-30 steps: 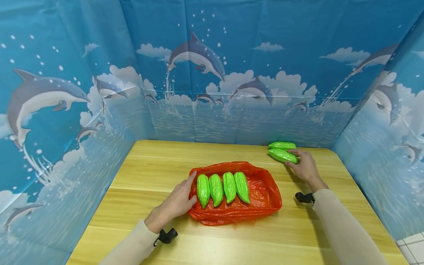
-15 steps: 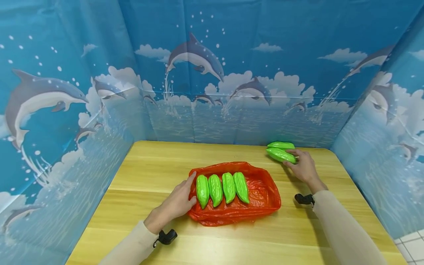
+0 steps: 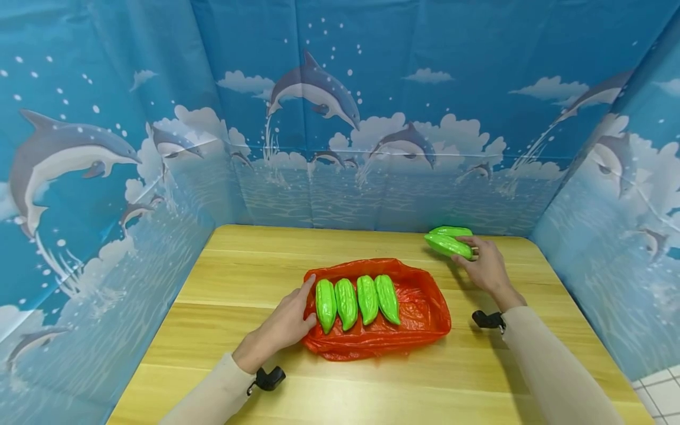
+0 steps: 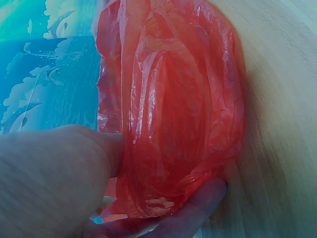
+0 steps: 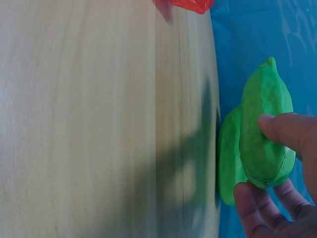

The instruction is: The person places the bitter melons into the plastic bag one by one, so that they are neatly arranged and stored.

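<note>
Four vegetables (image 3: 368, 300) inside the container (image 3: 419, 313)

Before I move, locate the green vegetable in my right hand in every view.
Head: the held green vegetable, right of centre, just below halfway.
Left wrist: not in it.
Right wrist: held green vegetable, right side, tip up.
Shared landmark: the red plastic, lower centre in head, middle of left wrist, top edge of right wrist.
</note>
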Demonstrator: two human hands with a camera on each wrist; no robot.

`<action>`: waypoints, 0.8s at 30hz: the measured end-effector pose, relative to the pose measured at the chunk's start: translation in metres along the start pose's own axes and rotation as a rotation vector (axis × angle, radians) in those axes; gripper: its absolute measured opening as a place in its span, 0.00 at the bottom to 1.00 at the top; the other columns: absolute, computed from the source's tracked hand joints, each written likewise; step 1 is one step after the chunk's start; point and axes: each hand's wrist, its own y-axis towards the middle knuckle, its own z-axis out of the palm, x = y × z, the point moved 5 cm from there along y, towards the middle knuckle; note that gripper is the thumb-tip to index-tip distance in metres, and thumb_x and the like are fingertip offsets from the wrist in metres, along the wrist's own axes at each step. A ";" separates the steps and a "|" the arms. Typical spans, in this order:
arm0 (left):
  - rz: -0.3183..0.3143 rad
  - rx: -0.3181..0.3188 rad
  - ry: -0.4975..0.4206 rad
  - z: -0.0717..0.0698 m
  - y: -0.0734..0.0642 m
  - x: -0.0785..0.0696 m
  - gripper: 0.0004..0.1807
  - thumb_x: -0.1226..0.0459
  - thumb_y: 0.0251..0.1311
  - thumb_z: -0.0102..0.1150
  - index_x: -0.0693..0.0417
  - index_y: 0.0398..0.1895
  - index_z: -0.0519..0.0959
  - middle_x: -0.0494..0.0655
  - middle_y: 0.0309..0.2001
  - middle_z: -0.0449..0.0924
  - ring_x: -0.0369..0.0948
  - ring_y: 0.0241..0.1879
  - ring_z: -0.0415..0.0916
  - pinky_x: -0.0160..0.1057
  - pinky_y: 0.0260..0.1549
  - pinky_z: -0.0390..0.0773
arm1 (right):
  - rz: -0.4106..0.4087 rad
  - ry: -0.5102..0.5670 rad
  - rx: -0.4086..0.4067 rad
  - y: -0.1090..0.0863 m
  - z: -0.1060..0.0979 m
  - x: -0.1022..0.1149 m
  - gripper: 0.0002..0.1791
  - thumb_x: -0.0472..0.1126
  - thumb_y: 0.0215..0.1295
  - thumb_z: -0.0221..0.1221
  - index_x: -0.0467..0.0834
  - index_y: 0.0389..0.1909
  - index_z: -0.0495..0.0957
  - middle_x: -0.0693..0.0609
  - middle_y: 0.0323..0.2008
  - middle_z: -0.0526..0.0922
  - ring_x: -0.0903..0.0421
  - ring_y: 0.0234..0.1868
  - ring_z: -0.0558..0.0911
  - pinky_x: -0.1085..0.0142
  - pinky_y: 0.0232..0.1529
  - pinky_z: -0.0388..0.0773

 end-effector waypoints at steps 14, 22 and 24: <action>0.023 -0.007 -0.025 0.001 0.000 0.003 0.51 0.72 0.77 0.67 0.63 0.97 0.52 0.77 0.86 0.69 0.69 0.83 0.74 0.68 0.80 0.79 | -0.013 -0.008 -0.010 -0.004 -0.002 0.010 0.35 0.46 0.86 0.70 0.36 0.84 0.74 0.21 0.71 0.72 0.21 0.66 0.80 0.29 0.65 0.84; -0.002 0.000 -0.009 0.001 0.001 0.004 0.51 0.71 0.78 0.68 0.62 0.97 0.52 0.74 0.87 0.68 0.67 0.84 0.73 0.65 0.81 0.79 | -0.029 -0.019 -0.036 -0.006 -0.003 0.015 0.35 0.44 0.85 0.71 0.35 0.83 0.75 0.23 0.68 0.75 0.23 0.64 0.82 0.30 0.64 0.85; -0.003 0.000 -0.010 0.002 0.001 0.004 0.51 0.71 0.78 0.68 0.62 0.97 0.52 0.74 0.87 0.67 0.67 0.85 0.73 0.66 0.81 0.79 | -0.035 -0.020 -0.040 -0.007 -0.002 0.016 0.34 0.44 0.85 0.71 0.34 0.83 0.75 0.23 0.68 0.75 0.23 0.64 0.82 0.30 0.63 0.85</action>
